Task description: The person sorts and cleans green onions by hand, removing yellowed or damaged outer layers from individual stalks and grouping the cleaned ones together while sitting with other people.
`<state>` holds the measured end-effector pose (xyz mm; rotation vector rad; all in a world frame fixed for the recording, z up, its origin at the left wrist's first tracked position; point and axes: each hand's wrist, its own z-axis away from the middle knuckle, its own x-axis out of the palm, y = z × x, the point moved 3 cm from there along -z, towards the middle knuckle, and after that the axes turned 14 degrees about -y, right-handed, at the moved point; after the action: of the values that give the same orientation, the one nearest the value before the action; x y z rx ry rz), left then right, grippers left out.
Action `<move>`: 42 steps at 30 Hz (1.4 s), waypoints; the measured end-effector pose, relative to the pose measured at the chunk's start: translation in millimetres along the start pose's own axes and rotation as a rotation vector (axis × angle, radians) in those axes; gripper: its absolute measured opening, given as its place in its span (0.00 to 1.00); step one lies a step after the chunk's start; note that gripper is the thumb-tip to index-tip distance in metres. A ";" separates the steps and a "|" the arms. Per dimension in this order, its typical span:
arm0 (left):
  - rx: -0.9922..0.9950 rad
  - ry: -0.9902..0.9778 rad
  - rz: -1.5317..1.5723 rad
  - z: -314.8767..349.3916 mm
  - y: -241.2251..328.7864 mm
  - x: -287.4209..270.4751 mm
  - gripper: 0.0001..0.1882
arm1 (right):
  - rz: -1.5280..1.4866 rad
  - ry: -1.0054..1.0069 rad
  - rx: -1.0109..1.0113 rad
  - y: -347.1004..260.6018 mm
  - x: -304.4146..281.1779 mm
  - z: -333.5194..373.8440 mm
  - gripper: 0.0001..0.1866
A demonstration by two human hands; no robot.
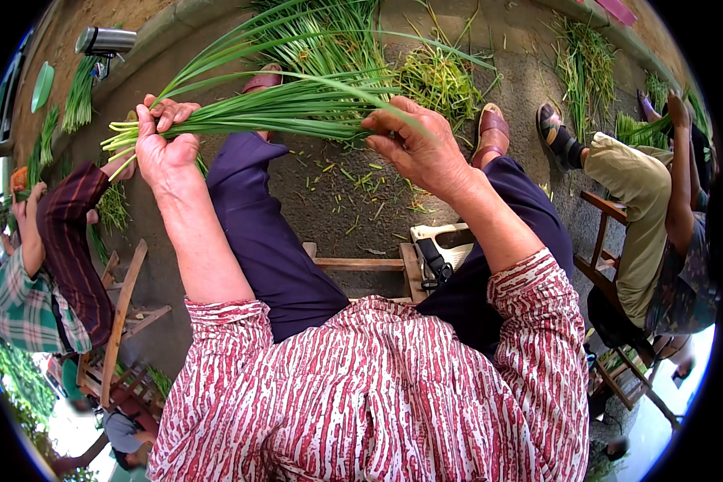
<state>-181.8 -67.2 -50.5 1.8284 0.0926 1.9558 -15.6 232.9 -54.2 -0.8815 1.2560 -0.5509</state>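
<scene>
Green stalks [273, 108] stretch in a loose bunch between two hands, up above the pavement [329, 177]! The left hand [169, 140] has its fingers curled round the bunch near the pale ends, and that looks a secure grip. The right hand [426, 149] is out at the leafy tips, thumb and fingers bent close together; whether they pinch a blade, I cannot tell.

Handling like this, I'd say, wants a snug but gentle hold and a draw straight along each blade, so its neighbours don't crease. Those pale ends look uneven; a light tap to level them would help.

Around the bunch now: toward the pavement's far edge lies a big green heap [321, 48], and right of it a yellowish pile [442, 80], near enough that trailing tips could catch. One long blade crosses the right hand, a likely snag! Dark trousers [257, 233] and sandals [494, 132] hem in the space below. Co-workers sit toward the left and right edges, and a metal flask [108, 40] lies by the far left corner.
</scene>
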 end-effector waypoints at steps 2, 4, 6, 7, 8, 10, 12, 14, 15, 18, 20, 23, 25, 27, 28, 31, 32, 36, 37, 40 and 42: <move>0.008 0.009 -0.009 0.6 -1.1 1.0 0.12 | -0.024 0.040 0.013 2.9 1.5 -1.5 0.10; 0.014 0.023 -0.018 1.3 -1.2 1.0 0.12 | 0.046 -0.005 0.006 0.9 -0.4 -3.1 0.08; 0.018 0.040 -0.026 1.4 -1.0 0.5 0.12 | 0.093 -0.019 -0.009 -0.1 -0.8 -4.2 0.07; 0.020 0.044 -0.030 2.2 -1.0 0.3 0.12 | 0.103 -0.011 -0.020 -0.3 0.5 -3.9 0.07; 0.022 0.045 -0.035 2.5 -1.1 0.2 0.13 | 0.114 -0.001 -0.032 -0.8 1.1 -4.0 0.07; 0.024 0.048 -0.038 2.3 -1.4 1.7 0.13 | 0.127 0.005 -0.052 -2.0 1.9 -3.5 0.06; 0.027 0.054 -0.032 3.0 -2.7 2.3 0.13 | 0.144 0.015 -0.093 -3.9 3.2 -3.0 0.06; 0.018 0.043 0.000 2.7 -2.5 1.8 0.12 | 0.188 0.017 -0.118 -9.8 -0.1 -2.1 0.05; 0.013 0.038 0.016 2.7 -2.1 1.0 0.12 | 0.200 0.024 -0.119 -12.7 -0.9 -1.5 0.05; -0.016 0.002 0.030 2.4 -1.2 -1.4 0.12 | 0.158 0.096 -0.085 -14.8 1.1 -0.2 0.04; -0.020 -0.010 0.021 3.2 -2.5 1.7 0.12 | 0.096 0.141 -0.007 -13.2 1.2 -1.2 0.04; -0.009 0.007 -0.003 5.7 -10.3 9.0 0.12 | -0.044 0.197 0.171 -9.1 -2.7 -2.9 0.04; -0.007 0.019 0.003 6.5 -15.4 13.4 0.11 | -0.156 0.236 0.275 4.6 -6.1 -3.2 0.05; 0.044 0.032 0.006 4.3 -6.8 9.5 0.11 | -0.397 0.341 0.338 23.6 -15.0 -1.8 0.06; 0.071 0.040 0.010 3.8 -0.6 5.7 0.11 | -0.552 0.428 0.278 43.6 -22.3 -0.3 0.05; 0.084 0.056 0.083 6.6 10.8 -5.2 0.11 | -0.821 0.558 0.351 49.7 -65.7 13.6 0.08; 0.096 0.067 0.083 6.5 13.7 -6.0 0.11 | -0.815 0.597 0.328 55.6 -79.4 18.7 0.10; 0.072 0.020 0.109 8.0 21.7 -12.4 0.12 | -0.563 0.631 0.363 64.9 -120.0 32.1 0.11; 0.072 0.012 0.113 9.0 23.9 -14.1 0.13 | -0.401 0.652 0.370 71.1 -126.3 32.6 0.08; 0.039 -0.007 0.167 6.6 27.3 -14.9 0.13 | -0.038 0.689 0.385 71.4 -137.2 34.9 0.06; 0.033 -0.034 0.129 7.2 28.5 -17.9 0.12 | 0.201 0.618 0.458 70.1 -142.1 34.5 0.10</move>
<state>-182.8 -101.2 -56.3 1.9314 -0.0039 2.0201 -25.2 392.6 -27.5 -0.1892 1.6563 -0.9440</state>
